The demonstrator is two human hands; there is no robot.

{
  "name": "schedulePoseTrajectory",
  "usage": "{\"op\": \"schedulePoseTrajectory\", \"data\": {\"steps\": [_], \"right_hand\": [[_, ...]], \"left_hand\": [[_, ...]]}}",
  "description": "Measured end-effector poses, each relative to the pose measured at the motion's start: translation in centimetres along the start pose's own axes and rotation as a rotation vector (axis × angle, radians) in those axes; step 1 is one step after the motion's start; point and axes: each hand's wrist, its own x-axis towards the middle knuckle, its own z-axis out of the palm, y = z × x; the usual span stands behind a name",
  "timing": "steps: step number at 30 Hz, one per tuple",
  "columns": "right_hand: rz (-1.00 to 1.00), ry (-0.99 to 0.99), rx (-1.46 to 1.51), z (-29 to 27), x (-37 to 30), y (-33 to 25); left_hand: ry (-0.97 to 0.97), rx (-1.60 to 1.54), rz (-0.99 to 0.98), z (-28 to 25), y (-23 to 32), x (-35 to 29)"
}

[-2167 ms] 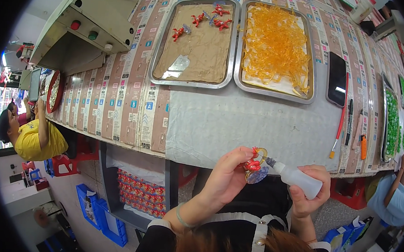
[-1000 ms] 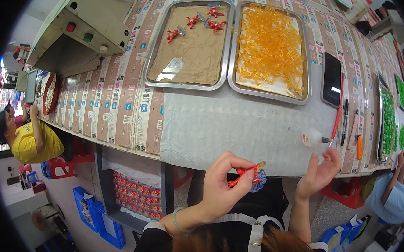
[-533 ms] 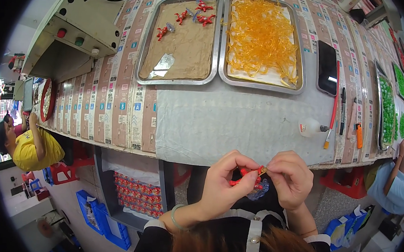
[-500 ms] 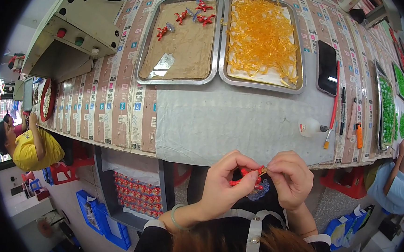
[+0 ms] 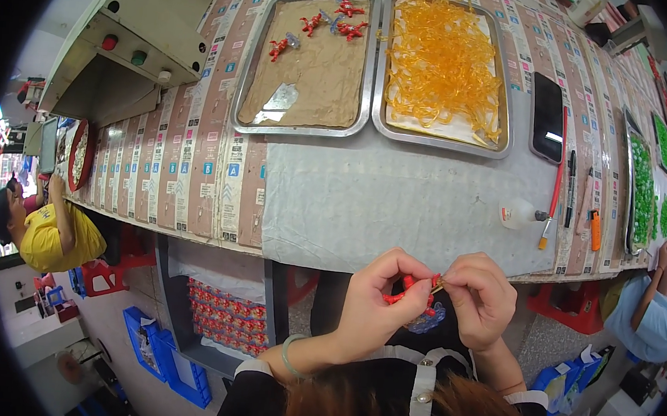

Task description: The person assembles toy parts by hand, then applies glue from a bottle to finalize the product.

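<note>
My left hand (image 5: 373,300) is closed on a small red figurine (image 5: 394,298), just beyond the table's near edge. A clear blue piece (image 5: 428,321) hangs from the figurine's lower side. Pinched in my right hand (image 5: 485,300) is a thin amber-yellow piece (image 5: 439,286), which meets the figurine between my fingertips. My fingers cover much of both, so I cannot tell how they join. Similar red figurines (image 5: 351,30) with blue parts lie in a metal tray (image 5: 300,131) lined with brown board. Beside it, another metal tray (image 5: 439,142) holds a heap of amber-yellow plastic strips (image 5: 440,68).
A grey sheet (image 5: 395,205) covers the table before me. To the right lie a phone (image 5: 547,118), a small bottle (image 5: 519,215), a red-handled brush (image 5: 553,192), pens and an orange cutter (image 5: 596,230). A box of red figurines (image 5: 225,316) sits low left. People work at both sides.
The whole view has shifted slightly, with the trays now a little further right. Both hands keep nearly the same grip; the right fingers have moved only slightly at the amber piece.
</note>
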Motion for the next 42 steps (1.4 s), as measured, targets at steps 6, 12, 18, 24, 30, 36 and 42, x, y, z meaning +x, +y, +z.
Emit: {"op": "schedulePoseTrajectory", "data": {"steps": [6,12,18,24,30,36,42], "right_hand": [[-0.01,-0.05,0.026,0.1,-0.2,0.7],[0.37,0.168,0.695,2.0,-0.5,-0.2],[0.439,-0.014,0.477,1.7,-1.3,0.4],[0.331,0.021,0.297,2.1,-1.3,-0.3],[0.071,0.08,0.009,3.2,-1.0,-0.4],[-0.235,0.17,-0.245,5.0,-0.7,-0.8],[-0.305,0.128,-0.412,6.9,-1.8,-2.3]], "left_hand": [[-0.022,0.009,-0.025,-0.7,-0.3,0.3],[0.038,-0.216,0.048,-1.0,-0.8,1.1],[0.044,-0.268,0.146,-1.5,-1.2,1.4],[0.047,-0.297,0.164,-1.7,-1.2,1.0],[0.002,-0.258,0.189,-2.6,-1.4,0.6],[-0.236,-0.446,0.246,-3.4,-0.7,-0.3],[-0.234,-0.506,0.222,-4.6,-1.5,-1.9]]}}
